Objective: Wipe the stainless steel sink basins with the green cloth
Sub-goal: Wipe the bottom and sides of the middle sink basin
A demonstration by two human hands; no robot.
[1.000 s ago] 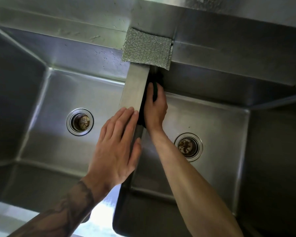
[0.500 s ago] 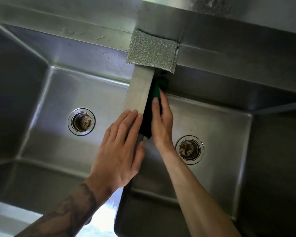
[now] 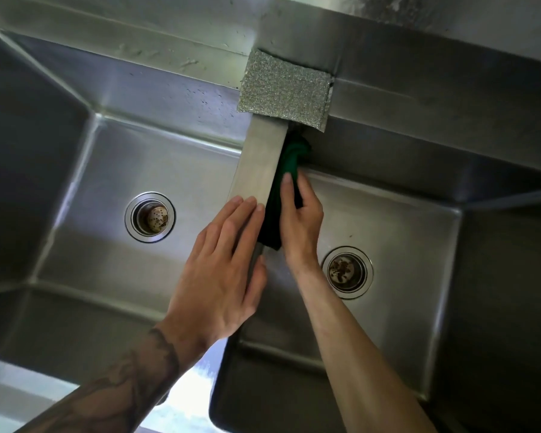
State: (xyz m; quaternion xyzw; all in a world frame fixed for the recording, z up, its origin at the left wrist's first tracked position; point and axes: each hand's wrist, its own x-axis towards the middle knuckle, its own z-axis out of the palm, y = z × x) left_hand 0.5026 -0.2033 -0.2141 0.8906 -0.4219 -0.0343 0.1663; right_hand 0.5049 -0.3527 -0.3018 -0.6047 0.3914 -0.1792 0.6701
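Double steel sink, viewed from above. The right hand [image 3: 300, 226] presses the green cloth [image 3: 289, 182] flat against the right-basin face of the divider [image 3: 260, 164], fingers together and laid along the cloth rather than pinching it; the thumb is hidden. The cloth runs from its bunched end near 12 o'clock, just under the scouring pad [image 3: 285, 90], down to a dark lower edge beside the wrist. The left hand [image 3: 222, 270] rests palm-down on top of the divider, fingers extended and close together, holding nothing (the forearm carries a tattoo). Left drain [image 3: 150, 217] sits at 9 o'clock from the hands, in the left basin [image 3: 75, 245]. Right drain [image 3: 346, 272] sits at 4 o'clock, in the right basin [image 3: 419, 245]. The scouring pad lies on the back ledge, overlapping the divider's far end.
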